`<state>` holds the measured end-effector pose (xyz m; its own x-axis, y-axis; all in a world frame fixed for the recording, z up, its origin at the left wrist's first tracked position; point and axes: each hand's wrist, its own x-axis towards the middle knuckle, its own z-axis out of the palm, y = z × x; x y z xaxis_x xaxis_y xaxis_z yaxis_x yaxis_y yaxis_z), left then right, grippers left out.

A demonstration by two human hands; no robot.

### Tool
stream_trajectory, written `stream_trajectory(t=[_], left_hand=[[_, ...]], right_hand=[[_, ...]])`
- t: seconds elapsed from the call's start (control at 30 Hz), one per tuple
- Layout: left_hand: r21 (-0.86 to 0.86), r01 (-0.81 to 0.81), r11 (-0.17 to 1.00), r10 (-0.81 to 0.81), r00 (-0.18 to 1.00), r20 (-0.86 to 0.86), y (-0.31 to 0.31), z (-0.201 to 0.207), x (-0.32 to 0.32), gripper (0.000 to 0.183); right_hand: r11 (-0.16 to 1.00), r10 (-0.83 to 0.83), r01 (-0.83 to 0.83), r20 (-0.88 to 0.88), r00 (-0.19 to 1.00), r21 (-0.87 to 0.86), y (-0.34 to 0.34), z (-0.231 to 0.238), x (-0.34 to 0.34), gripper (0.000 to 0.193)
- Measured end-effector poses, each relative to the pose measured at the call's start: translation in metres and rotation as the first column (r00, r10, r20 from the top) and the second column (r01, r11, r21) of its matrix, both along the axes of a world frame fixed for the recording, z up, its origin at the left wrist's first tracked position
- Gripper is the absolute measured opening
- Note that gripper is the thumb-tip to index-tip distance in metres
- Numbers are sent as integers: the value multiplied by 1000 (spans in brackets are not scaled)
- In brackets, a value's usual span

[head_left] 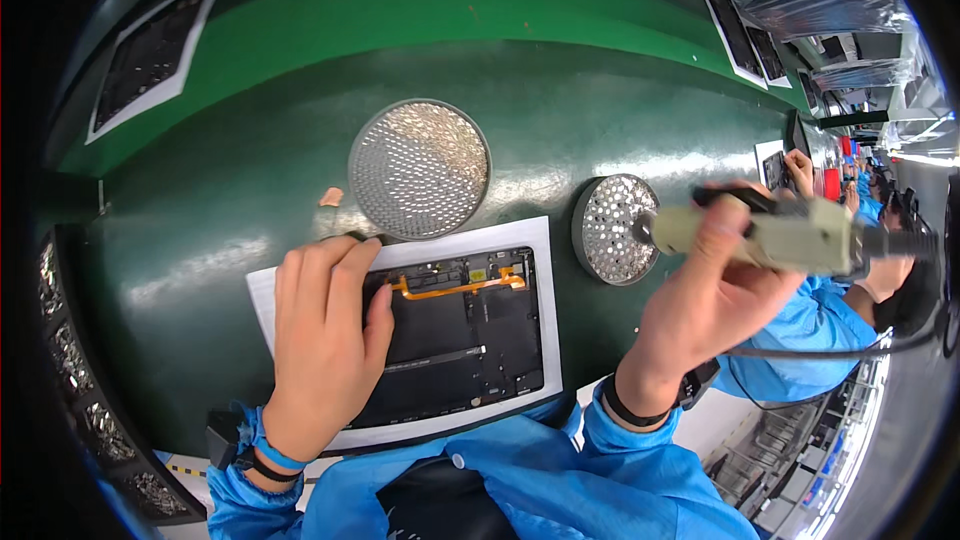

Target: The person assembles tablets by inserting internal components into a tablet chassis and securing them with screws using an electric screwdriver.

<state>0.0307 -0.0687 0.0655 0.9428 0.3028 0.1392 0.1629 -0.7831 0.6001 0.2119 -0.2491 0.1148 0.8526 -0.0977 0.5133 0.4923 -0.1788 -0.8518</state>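
Note:
My right hand [690,295] is wrapped round a pale beige electric screwdriver [800,237], slightly blurred, with a cable at its rear. The screwdriver's dark front end points left, at the right edge of a small round dish [612,230] of screws in a perforated plate. My left hand [325,325] lies over the left part of an opened tablet [455,325], fingers stretched forward and thumb apart. Inside the tablet's black housing runs an orange flex cable [455,288]. White sheeting [553,340] lies beneath it. Part of the tablet is hidden under my left hand.
Beyond the tablet stands a larger round perforated screw tray [420,170]. A dark rack [85,365] holds small metal parts at left. Other opened tablets [150,58] lie along the green bench [540,90]. At right, a co-worker's blue sleeve [790,340] is close to my right arm.

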Motion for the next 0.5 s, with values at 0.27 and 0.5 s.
stream_trajectory(t=[0.27, 0.5], left_hand=[[-30, -12, 999, 9, 995, -98, -6, -12, 2, 49], [-22, 73, 997, -75, 994, -79, 1, -11, -2, 45]], right_hand=[[908, 329, -364, 187, 926, 205, -30, -21, 10, 61], [857, 458, -501, 266, 848, 123, -39, -39, 23, 54]])
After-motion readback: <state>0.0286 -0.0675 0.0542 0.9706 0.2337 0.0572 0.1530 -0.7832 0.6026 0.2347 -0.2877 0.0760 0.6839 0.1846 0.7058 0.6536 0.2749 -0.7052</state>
